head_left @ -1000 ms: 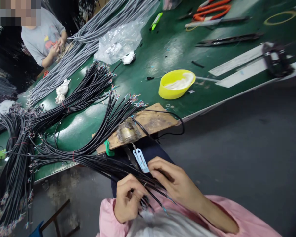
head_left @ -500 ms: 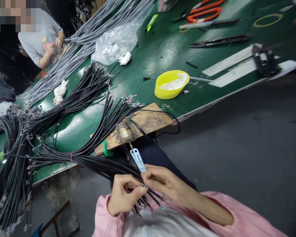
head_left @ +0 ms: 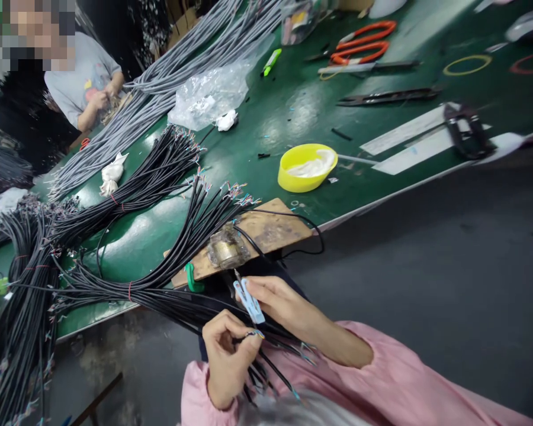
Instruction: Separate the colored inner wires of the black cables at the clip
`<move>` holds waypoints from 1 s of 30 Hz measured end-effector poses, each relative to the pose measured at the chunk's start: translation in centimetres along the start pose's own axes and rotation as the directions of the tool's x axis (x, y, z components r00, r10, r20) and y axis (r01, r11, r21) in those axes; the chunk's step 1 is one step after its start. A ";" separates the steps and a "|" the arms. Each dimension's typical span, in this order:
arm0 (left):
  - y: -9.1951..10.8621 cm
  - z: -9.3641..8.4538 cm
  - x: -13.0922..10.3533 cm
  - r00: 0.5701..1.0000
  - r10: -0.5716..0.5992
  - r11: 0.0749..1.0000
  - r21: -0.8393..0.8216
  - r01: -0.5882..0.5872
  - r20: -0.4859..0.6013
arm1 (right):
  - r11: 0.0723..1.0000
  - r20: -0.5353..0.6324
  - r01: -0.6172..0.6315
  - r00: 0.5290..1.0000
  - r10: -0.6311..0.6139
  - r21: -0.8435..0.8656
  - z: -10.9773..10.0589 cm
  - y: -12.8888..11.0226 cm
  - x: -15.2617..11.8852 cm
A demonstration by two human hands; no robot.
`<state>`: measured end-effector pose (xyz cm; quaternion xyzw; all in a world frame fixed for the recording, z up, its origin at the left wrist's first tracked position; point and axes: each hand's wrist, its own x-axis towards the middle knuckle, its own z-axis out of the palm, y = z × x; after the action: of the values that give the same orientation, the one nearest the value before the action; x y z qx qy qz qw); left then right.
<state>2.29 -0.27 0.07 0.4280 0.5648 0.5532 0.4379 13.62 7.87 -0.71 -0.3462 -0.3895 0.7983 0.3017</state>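
My left hand pinches the end of a black cable, whose thin coloured wires stick out past the thumb and forefinger. My right hand is closed around the upper part of a light-blue plastic clip; its thumb is mostly hidden. A pointed metal tip projects from the clip's upper end, just below the wooden board. The clip's lower end is close above the coloured wires. More black cables with stripped ends lie across my lap under both hands.
A wooden board with a taped metal block juts over the table edge. Black cable bundles spread leftward. On the green table are a yellow dish, orange-handled scissors and grey cables. Across it, a person handles something.
My right hand has left the wires and moved up onto the light-blue clip. My left hand still pinches the wired cable end. The view has shifted slightly.
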 end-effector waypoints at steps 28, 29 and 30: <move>0.4 -0.9 -0.9 0.955 0.205 0.942 0.223 -0.252 0.214 | 0.989 0.124 -0.083 0.987 0.098 -0.125 -2.0 3.3 -2.2; 0.8 -1.5 -0.7 0.947 0.236 0.925 0.249 -0.287 0.217 | 0.982 0.147 -0.077 0.984 0.102 -0.171 -1.9 3.4 -2.1; 1.3 -2.3 -0.3 0.943 0.268 0.902 0.293 -0.318 0.200 | 0.972 0.169 -0.066 0.980 0.106 -0.226 -1.7 3.4 -2.0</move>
<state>0.12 -1.11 1.38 0.6153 0.5406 0.4787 0.3163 15.42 5.27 -3.71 -0.3203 -0.4855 0.7909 0.1903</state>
